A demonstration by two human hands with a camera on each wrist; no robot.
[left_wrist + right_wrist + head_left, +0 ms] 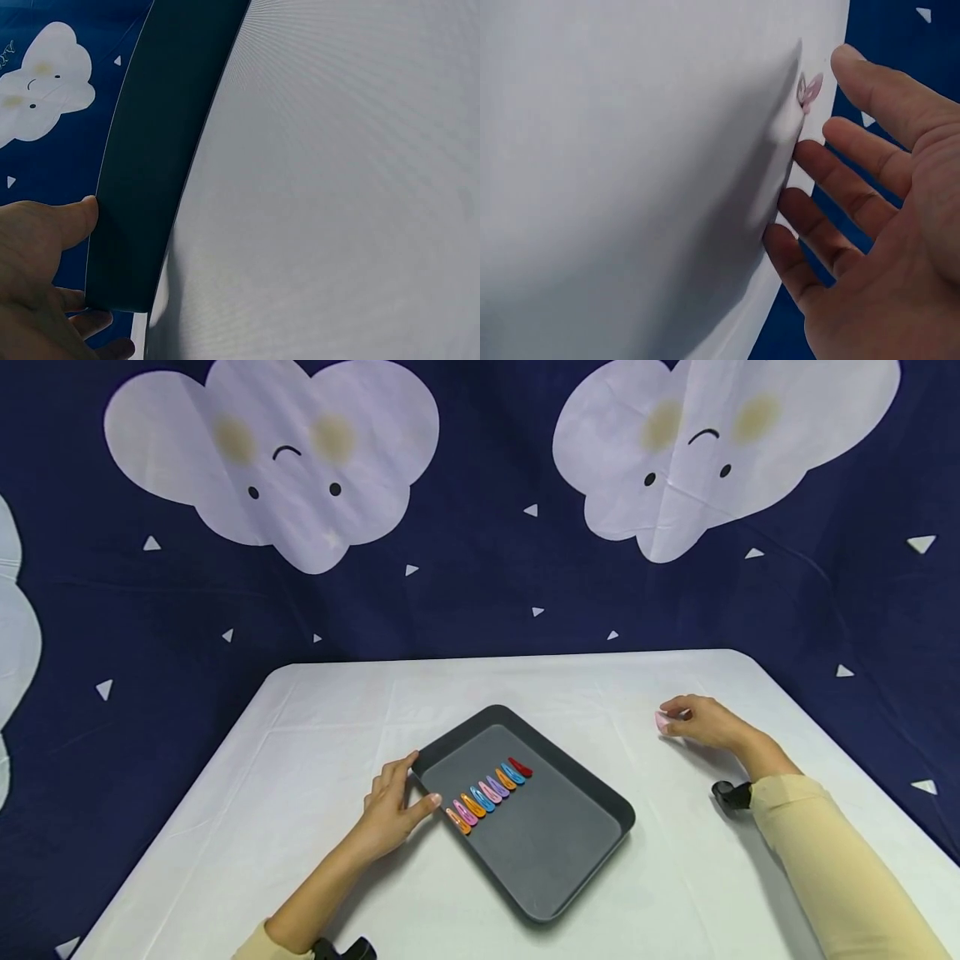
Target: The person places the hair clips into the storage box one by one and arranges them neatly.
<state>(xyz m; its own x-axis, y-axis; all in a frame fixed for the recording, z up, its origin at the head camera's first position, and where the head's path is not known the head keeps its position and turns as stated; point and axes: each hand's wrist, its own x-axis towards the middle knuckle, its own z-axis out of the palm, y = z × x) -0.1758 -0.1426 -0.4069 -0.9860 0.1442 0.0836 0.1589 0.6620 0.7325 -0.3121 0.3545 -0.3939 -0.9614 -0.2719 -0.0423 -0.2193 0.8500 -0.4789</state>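
A dark grey rectangular tray (564,868) lies turned at an angle on the table. Inside it, several snap hair clips (487,792) in orange, pink, blue, purple and red form a slanting row. My left hand (392,814) rests at the tray's left corner, thumb and fingertips touching the rim from outside; the left wrist view shows the tray's side wall (150,172) against them. Off to the right, my right hand (708,724) hovers at a small pink bow- or butterfly-shaped piece (810,91). Its thumb and fingers are spread apart, and the piece lies just past the fingertips.
A white cloth covers the table (337,718), whose rounded far edge meets a dark blue backdrop (480,577) with clouds and small white triangles. Black wrist straps (731,795) sit at both sleeves.
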